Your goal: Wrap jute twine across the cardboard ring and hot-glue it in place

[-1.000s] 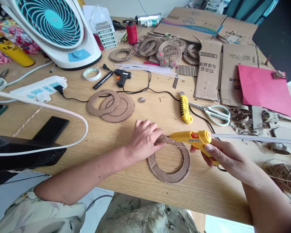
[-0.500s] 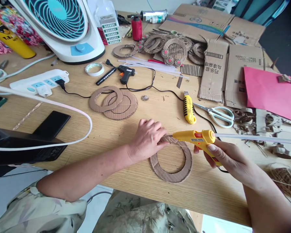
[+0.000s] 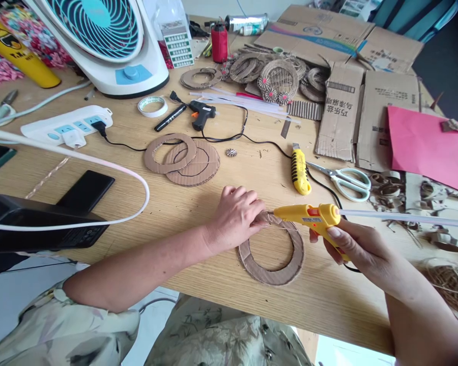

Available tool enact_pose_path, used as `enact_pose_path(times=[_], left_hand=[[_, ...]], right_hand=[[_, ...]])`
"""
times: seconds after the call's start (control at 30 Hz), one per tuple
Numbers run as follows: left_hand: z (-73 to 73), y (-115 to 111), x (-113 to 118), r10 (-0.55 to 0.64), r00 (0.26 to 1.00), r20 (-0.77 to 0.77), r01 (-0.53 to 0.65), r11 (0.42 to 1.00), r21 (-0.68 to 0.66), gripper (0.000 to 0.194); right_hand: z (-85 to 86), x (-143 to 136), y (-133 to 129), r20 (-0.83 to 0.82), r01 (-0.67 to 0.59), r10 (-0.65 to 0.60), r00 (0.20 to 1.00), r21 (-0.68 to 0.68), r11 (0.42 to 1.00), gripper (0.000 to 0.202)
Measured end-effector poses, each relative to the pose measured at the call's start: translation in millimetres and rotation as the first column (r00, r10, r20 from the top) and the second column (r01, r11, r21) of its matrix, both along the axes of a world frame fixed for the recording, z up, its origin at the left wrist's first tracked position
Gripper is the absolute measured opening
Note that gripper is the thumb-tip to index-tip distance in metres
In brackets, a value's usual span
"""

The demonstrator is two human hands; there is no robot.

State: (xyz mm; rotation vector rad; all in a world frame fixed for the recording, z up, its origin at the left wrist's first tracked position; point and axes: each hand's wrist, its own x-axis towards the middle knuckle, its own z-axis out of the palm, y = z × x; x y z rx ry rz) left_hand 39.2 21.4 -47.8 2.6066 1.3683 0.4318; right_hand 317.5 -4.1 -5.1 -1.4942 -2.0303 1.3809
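My left hand (image 3: 238,216) is closed on the upper left rim of a cardboard ring (image 3: 273,274) near the table's front edge. Thin strands of twine or glue cross the ring's top beside my fingertips; which of the two I cannot tell. My right hand (image 3: 361,249) is wrapped around the handle of a yellow hot glue gun (image 3: 315,216). Its nozzle points left and meets the ring's upper rim close to my left fingers. A long clear glue stick (image 3: 393,216) juts out of the gun's back.
Beyond my hands lie a flat cardboard ring (image 3: 156,166), a cardboard disc (image 3: 198,175), a box cutter (image 3: 299,170), scissors (image 3: 351,183) and a black glue gun (image 3: 202,114). A ball of twine (image 3: 450,282) sits at the right. A fan (image 3: 133,76) and power strip (image 3: 66,122) stand left.
The whole view has shifted slightly, so everything sits a little further right. My hands, the ring and the glue gun keep nearly the same positions relative to each other.
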Motion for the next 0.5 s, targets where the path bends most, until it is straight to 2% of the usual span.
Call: enact_pose_path(times=[0.5], left_hand=[[-0.5, -0.6, 0.4, 0.0, 1.0, 0.01, 0.0, 1.0, 0.014, 0.025]], right_hand=[[1.1, -2.6, 0.3, 0.002, -0.009, 0.009, 1.0, 0.057, 0.998, 0.04]])
